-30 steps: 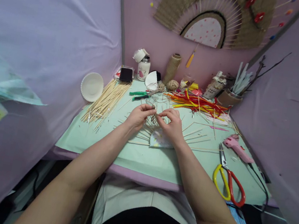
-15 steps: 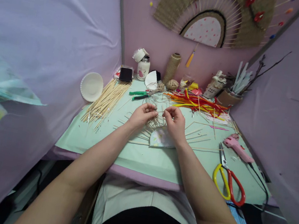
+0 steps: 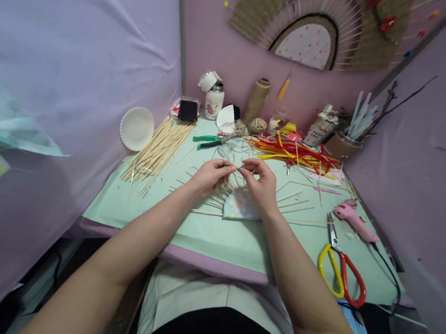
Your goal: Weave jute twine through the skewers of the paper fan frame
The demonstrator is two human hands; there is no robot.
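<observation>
My left hand (image 3: 209, 175) and my right hand (image 3: 261, 185) meet over a small fan of thin wooden sticks (image 3: 223, 190) that radiate from a pale half-round paper piece (image 3: 238, 208) on the green mat (image 3: 155, 213). Both hands are closed in a pinch, fingertips almost touching, on a thin jute twine (image 3: 236, 167) that runs among the sticks. The twine trails back in loose loops (image 3: 235, 147) toward the twine ball (image 3: 258, 125). Part of the fan is hidden under my hands.
A bundle of bamboo skewers (image 3: 161, 148) and a white paper plate (image 3: 137, 128) lie at the left. Green pliers (image 3: 207, 141), coloured strips (image 3: 293, 153), a pink glue gun (image 3: 354, 222) and yellow-red scissors (image 3: 341, 266) lie around. A twine spool (image 3: 257, 100) and jars stand at the back.
My hands drew apart half a second ago and have come back together, fingertips meeting slightly farther up over the sticks. Nothing else on the mat has moved.
</observation>
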